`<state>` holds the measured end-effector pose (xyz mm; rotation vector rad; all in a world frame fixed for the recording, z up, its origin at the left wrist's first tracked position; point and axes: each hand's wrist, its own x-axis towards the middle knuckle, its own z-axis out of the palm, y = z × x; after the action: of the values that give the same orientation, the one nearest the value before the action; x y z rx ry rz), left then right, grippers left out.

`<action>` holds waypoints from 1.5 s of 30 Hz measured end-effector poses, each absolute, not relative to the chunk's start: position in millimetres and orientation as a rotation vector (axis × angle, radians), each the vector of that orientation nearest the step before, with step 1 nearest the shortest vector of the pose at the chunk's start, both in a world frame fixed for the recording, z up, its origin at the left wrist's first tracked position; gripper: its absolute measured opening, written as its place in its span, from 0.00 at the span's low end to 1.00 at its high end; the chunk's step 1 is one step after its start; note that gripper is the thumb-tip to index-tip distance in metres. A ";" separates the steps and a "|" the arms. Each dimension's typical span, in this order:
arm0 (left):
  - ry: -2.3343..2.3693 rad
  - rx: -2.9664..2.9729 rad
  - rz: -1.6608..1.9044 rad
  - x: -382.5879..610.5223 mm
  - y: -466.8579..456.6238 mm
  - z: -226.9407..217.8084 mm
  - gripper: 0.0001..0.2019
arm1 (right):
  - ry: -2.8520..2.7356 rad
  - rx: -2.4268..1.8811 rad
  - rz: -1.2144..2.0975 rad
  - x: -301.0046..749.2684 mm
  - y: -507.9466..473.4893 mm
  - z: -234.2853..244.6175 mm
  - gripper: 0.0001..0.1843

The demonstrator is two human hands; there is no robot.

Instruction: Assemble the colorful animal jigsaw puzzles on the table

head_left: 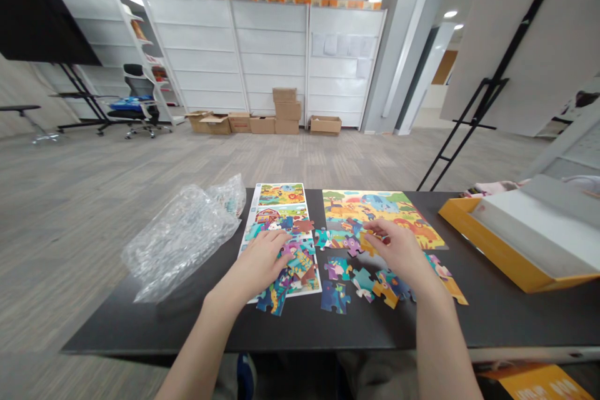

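Note:
My left hand [265,256] lies palm down, fingers stretched out, over a loose heap of jigsaw puzzle pieces [300,262] on a printed picture sheet [281,194]. My right hand [398,251] pinches an orange-yellow puzzle piece [368,243] between thumb and fingers, at the lower edge of a colourful animal picture board [379,202]. Beside that piece is a purple puzzle piece [352,245]. Several more pieces are scattered below, among them a dark blue piece [335,297] and a teal-and-white piece [363,282]. My right hand and forearm partly cover others.
Crumpled clear plastic wrap [187,237] lies at the left of the black table [187,325]. An open yellow box [506,244] with a white inside stands at the right. An easel-like black stand [469,119] rises beyond it. Cardboard boxes [285,111] line the far shelves.

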<state>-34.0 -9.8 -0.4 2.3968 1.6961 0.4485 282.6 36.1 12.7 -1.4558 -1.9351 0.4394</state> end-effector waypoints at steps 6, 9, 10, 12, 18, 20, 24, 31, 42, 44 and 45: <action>1.607 2.403 0.438 -29.8 -10.6 5.1 0.11 | -1.913 -1.417 0.441 280.3 35.3 12.9 0.09; 1.606 2.392 0.428 -30.1 -10.8 4.2 0.12 | -1.894 -1.365 0.485 278.5 34.2 12.7 0.09; 1.600 2.390 0.428 -30.3 -11.0 4.6 0.11 | -1.881 -1.338 0.531 277.7 33.8 12.6 0.10; 1.590 2.385 0.457 -29.5 -11.8 6.9 0.12 | -1.835 -1.275 0.659 275.0 33.5 12.2 0.12; 1.487 2.135 0.745 -6.8 -17.9 19.1 0.12 | -1.695 -1.109 0.923 251.4 30.7 14.6 0.13; 1.361 1.904 0.787 6.0 -19.0 21.0 0.15 | -1.752 -1.036 0.874 240.7 27.2 17.9 0.11; 1.119 1.463 0.849 24.1 -15.2 21.3 0.24 | -1.914 -0.795 0.737 225.5 19.0 25.0 0.08; 1.072 1.125 1.153 19.9 -6.7 20.0 0.25 | -1.976 -0.754 0.685 220.9 16.6 26.1 0.02; 1.084 1.201 1.200 20.2 -11.1 23.5 0.26 | -1.864 -0.959 0.829 223.5 24.6 10.7 0.16; 1.085 1.216 1.199 20.8 -10.1 21.8 0.23 | -1.893 -0.958 0.794 223.9 24.1 11.9 0.17; 1.086 1.222 1.195 21.0 -9.4 20.5 0.22 | -1.909 -0.953 0.773 224.2 23.7 12.7 0.17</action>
<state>21.0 -9.4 20.5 1.2223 1.0864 1.1947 224.2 23.7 12.7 -0.9530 -1.9086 0.7729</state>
